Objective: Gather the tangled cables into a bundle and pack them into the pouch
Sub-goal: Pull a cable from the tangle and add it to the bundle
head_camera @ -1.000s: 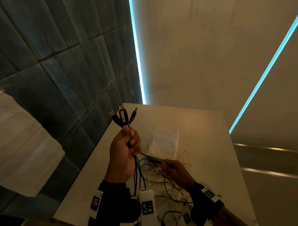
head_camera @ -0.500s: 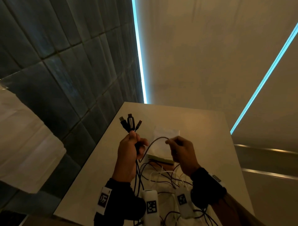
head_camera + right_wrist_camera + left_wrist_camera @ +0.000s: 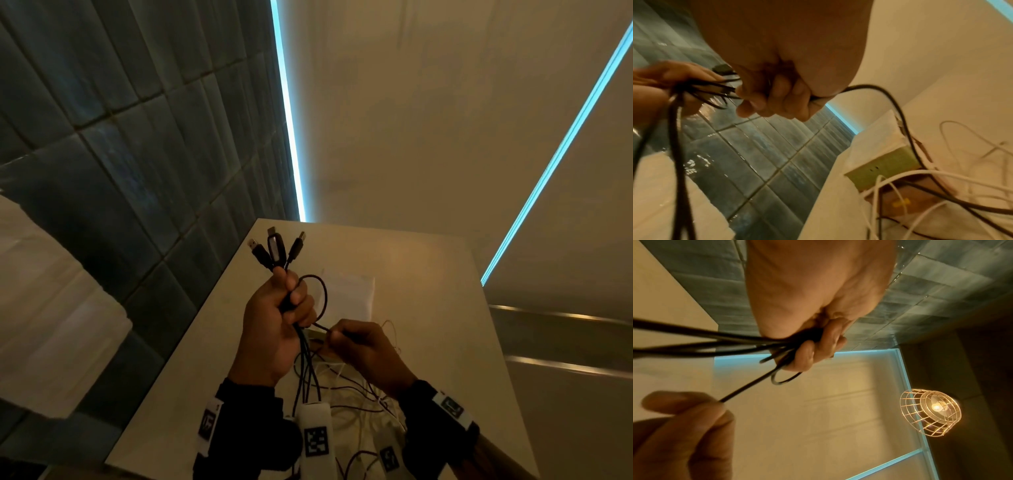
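Observation:
My left hand (image 3: 291, 298) is raised above the table and grips a bunch of black cables (image 3: 306, 363). Three USB plugs (image 3: 274, 250) stick up out of the fist. A loop of black cable (image 3: 322, 294) arches out beside its fingers. My right hand (image 3: 334, 334), lower and just to the right, pinches that same cable (image 3: 748, 386) below the loop. The white pouch (image 3: 349, 294) lies flat on the table behind both hands; in the right wrist view the pouch (image 3: 879, 146) shows a green edge. A tangle of white and black cables (image 3: 346, 383) lies under my wrists.
The beige table (image 3: 428, 308) is narrow, and a dark tiled wall (image 3: 137, 171) runs close along its left edge. The table's right edge drops off to the floor. A caged lamp (image 3: 931, 410) hangs overhead. Thin white cables (image 3: 920, 178) spread across the near part of the table.
My right hand has come down from beside the left fist towards the table, drawing the black cable along. A loop now stands at the left hand, which stays raised.

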